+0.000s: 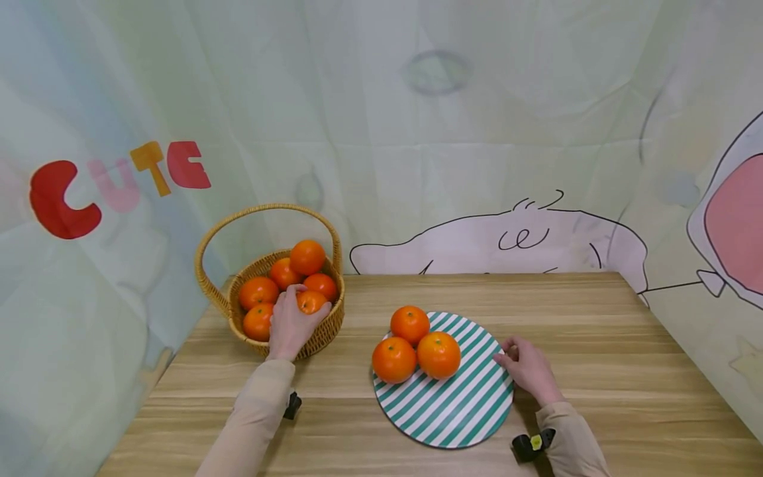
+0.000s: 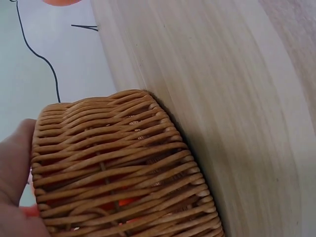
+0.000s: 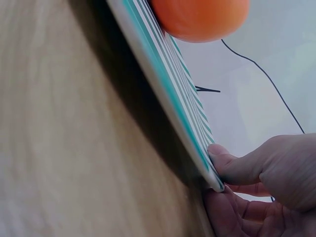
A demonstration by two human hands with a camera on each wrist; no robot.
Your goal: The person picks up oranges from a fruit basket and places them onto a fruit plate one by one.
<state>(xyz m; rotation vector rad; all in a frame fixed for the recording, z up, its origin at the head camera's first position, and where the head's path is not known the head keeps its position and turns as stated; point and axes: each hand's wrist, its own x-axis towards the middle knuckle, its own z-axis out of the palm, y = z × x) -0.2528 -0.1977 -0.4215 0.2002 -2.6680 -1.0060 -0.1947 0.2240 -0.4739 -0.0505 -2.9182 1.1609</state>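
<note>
Head view, 8 o'clock: left hand [image 1: 292, 326] masks part of an orange [image 1: 312, 302]. Left-wrist view: same hand cropped at 8 o'clock, basket [image 2: 113, 170] weave mostly hides the fruit inside. Right-wrist view: another orange [image 3: 202, 17] cropped at 1 o'clock, right hand [image 3: 291, 173] cut at 4 o'clock, worktop [image 3: 54, 148] blurred.

Soft, diffuse light covers the table [image 1: 572, 305], leaving pale glints on the oranges [image 1: 439, 356] and a faint shadow beneath the right sleeve [image 1: 572, 434] towards the table's near edge. The 2 wrist views show darker shadow, under the striped board [image 3: 183, 98] and along the basket [image 2: 113, 163]. The right wrist view blurs the table's grain; the basket's weave is crisper.
</note>
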